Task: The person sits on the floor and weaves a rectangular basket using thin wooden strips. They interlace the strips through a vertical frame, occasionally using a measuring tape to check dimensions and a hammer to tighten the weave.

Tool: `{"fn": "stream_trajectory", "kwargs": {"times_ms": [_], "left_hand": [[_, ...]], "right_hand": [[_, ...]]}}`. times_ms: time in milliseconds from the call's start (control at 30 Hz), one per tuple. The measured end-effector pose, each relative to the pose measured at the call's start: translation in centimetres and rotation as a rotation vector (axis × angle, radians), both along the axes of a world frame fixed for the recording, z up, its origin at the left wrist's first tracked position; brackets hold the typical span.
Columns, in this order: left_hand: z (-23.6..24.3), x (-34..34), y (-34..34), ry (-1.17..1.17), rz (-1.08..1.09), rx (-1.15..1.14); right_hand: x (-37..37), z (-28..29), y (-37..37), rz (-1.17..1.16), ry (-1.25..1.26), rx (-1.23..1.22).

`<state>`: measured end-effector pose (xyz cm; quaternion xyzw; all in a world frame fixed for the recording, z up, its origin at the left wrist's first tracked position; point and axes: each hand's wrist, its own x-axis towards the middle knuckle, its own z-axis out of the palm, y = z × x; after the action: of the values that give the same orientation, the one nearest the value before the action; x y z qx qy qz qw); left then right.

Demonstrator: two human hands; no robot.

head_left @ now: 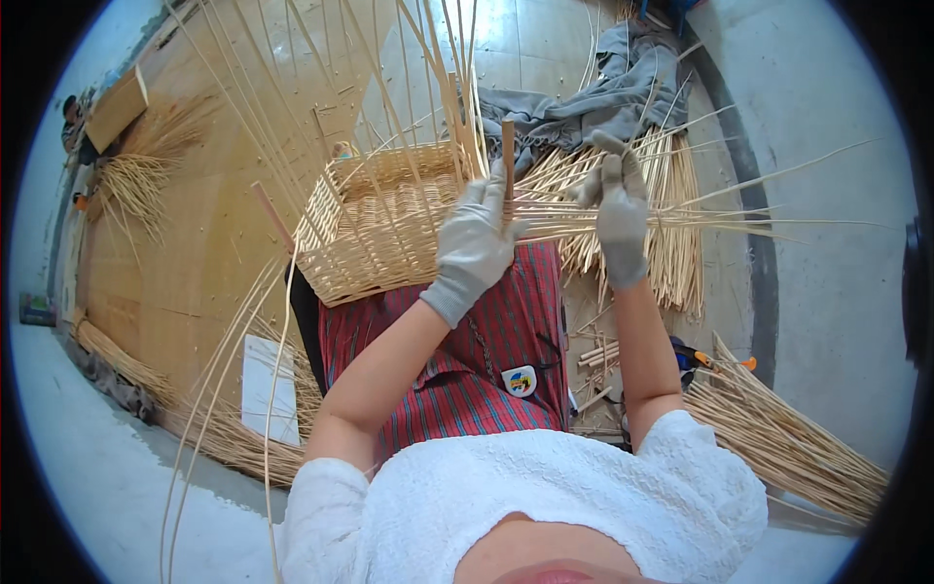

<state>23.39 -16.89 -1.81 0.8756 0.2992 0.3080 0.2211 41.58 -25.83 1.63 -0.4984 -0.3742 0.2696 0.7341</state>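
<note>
A rectangular wicker basket (375,248) rests on my lap, with long pale stakes rising from its sides and wooden pegs at its corners. My left hand (475,236), in a pale grey-cuffed glove, is closed on the basket's right corner beside an upright wooden peg (508,161). From this corner, a bundle of long wicker strands (555,212) runs out to the right. My right hand (620,200), gloved likewise, is raised at these strands, its fingers pointing up and somewhat bent, with the thumb apart. Part of its palm side is hidden.
Beyond my right hand, cut wicker rods (671,253) lie on the floor beside a grey cloth (618,83). More bundles lie at the lower right (778,428) and far left (136,190). Short wooden sticks (598,355) lie beside my lap; a white board (270,389) is at left.
</note>
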Motion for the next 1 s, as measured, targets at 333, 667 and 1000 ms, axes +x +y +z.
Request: {"fn": "stream_trajectory", "kwargs": {"times_ms": [333, 667, 1000], "left_hand": [[-6.2, -5.4, 1.4, -1.068, 0.011, -1.184], [6.0, 7.2, 8.4, -0.640, -0.137, -0.278], [-9.6, -19.2, 1.5, -0.646, 0.421, -0.874]], "right_hand": [[-0.1, -1.4, 5.2, 0.208, -0.349, -0.565], [-5.9, -5.5, 7.0, -0.439, -1.023, -0.760], [-8.7, -3.1, 5.9, -0.468, -0.668, -0.236]]}}
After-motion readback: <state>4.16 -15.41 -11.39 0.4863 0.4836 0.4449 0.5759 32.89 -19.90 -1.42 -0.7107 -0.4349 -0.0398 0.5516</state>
